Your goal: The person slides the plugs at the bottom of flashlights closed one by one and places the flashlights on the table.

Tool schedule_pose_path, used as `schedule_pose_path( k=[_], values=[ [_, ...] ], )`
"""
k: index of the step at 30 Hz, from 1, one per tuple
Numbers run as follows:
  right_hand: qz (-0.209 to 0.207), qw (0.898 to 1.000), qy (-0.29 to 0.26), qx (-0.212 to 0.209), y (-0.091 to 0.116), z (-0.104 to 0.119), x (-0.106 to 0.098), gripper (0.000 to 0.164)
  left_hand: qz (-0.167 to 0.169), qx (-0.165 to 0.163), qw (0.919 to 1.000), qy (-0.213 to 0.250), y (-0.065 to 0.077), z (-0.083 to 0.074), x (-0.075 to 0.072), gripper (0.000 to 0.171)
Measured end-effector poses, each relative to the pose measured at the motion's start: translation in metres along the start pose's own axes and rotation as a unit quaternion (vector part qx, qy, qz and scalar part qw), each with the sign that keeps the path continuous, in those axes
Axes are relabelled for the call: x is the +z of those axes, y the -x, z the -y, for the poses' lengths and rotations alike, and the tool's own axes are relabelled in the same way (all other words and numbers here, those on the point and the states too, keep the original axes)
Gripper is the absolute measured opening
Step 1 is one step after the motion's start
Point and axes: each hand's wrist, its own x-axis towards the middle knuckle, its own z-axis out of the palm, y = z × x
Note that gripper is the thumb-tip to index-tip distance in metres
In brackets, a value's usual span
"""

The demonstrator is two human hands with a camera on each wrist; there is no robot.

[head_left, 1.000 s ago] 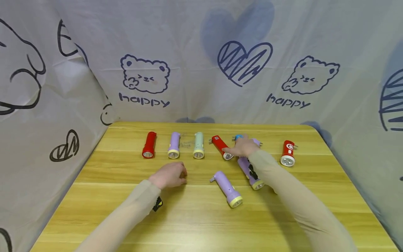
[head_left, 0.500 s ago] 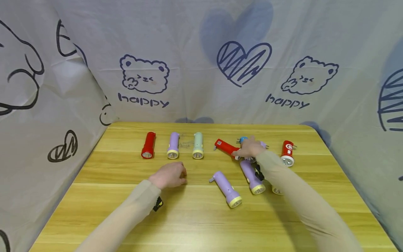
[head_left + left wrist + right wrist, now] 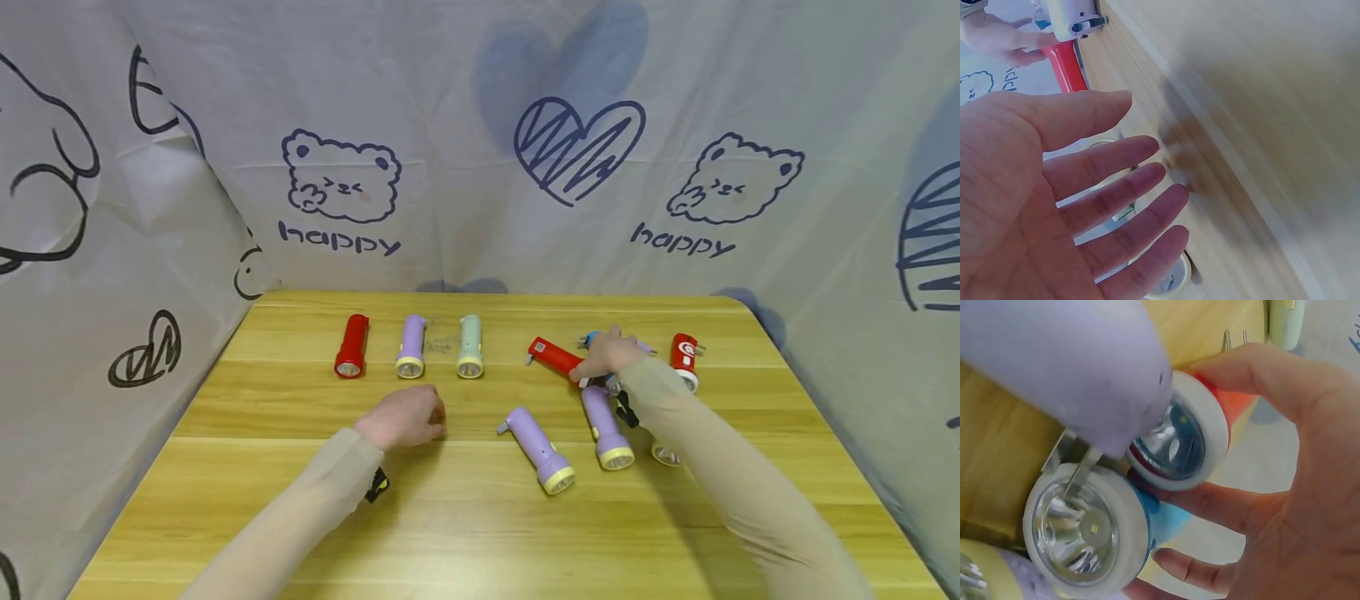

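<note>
My right hand (image 3: 611, 354) is at the back right of the table, with thumb and index finger on either side of the white-rimmed head of a red flashlight (image 3: 555, 358). In the right wrist view its other fingers are behind a blue flashlight (image 3: 1116, 531), beside the red one. A purple flashlight (image 3: 1079, 369) fills the near part of that view, its metal plug prongs over the blue one's lens. My left hand (image 3: 405, 417) is low over the table's left half, fingers loosely bent and holding nothing. Another purple flashlight (image 3: 536, 450) lies to its right.
Along the back left lie a red flashlight (image 3: 352, 346), a purple one (image 3: 412, 346) and a mint one (image 3: 470, 346). A red-and-white flashlight (image 3: 684, 358) lies far right. One yellow-rimmed head (image 3: 665, 452) shows beneath my right sleeve. White printed cloth (image 3: 450, 167) stands behind the table.
My right hand has moved right, and the red flashlight has slid and turned with it. The blue flashlight and the purple one below it have shifted right too. My left hand has stayed put.
</note>
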Motion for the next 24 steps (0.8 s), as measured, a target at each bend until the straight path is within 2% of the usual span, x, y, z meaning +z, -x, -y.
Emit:
schedule_pose_path(
  k=[6, 10, 13, 17, 21, 24],
  values=[
    [-0.041, 0.999, 0.005, -0.035, -0.001, 0.01, 0.005, 0.072, 0.0, 0.003, 1.0, 0.003, -0.001, 0.0, 0.0, 0.014],
    [-0.097, 0.991, 0.003, -0.097, -0.01, 0.019, 0.01, 0.066, -0.007, 0.012, 0.9999, 0.004, -0.002, -0.002, -0.001, 0.013],
    [-0.124, 0.981, 0.006, -0.15, -0.017, 0.025, 0.013, 0.07, -0.015, 0.023, 0.9996, 0.002, -0.003, -0.004, -0.001, 0.015],
    [-0.111, 0.977, 0.008, -0.182, -0.021, 0.031, 0.014, 0.074, -0.023, 0.033, 0.9992, 0.003, -0.005, -0.006, -0.001, 0.019],
    [-0.083, 0.979, -0.005, -0.185, -0.022, 0.031, 0.016, 0.073, -0.032, 0.044, 0.9985, 0.004, -0.006, -0.008, 0.0, 0.02],
    [-0.057, 0.982, -0.02, -0.179, -0.023, 0.029, 0.018, 0.064, -0.035, 0.05, 0.9981, 0.007, -0.007, -0.008, 0.0, 0.02]
  ],
)
